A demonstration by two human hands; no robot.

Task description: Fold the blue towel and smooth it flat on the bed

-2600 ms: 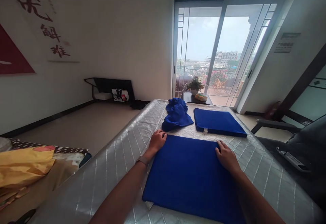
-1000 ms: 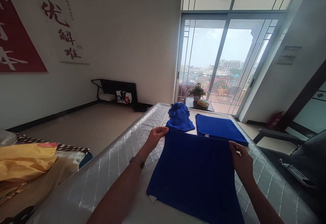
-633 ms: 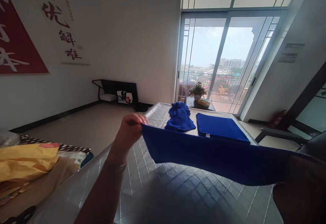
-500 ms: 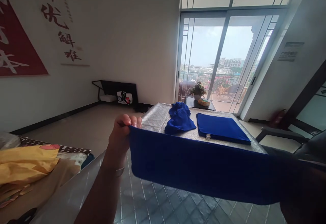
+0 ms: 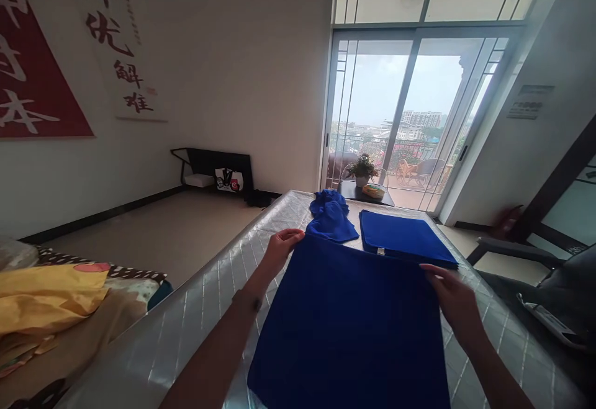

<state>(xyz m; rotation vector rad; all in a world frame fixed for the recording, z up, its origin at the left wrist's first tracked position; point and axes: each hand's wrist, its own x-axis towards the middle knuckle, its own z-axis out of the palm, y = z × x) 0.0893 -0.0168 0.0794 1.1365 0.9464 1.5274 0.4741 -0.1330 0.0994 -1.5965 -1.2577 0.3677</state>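
Note:
A large blue cloth (image 5: pixel 354 322) lies spread over the plastic-wrapped mattress (image 5: pixel 195 310) in front of me. My left hand (image 5: pixel 280 247) pinches its far left corner. My right hand (image 5: pixel 451 294) grips its far right corner, fingers closed on the edge. Just beyond my left hand sits a crumpled blue cloth (image 5: pixel 331 216). A neatly folded blue cloth (image 5: pixel 404 238) lies beyond my right hand.
The mattress edge falls to bare floor on the left. A yellow cloth (image 5: pixel 46 303) lies on patterned bedding at lower left. A small table with a potted plant (image 5: pixel 362 170) stands before the glass balcony doors. A dark chair (image 5: pixel 549 278) is on the right.
I lifted the blue cloth off the mattress with both hands, held it stretched up in the air, then brought it back down; it now lies spread flat again, longer towards me.

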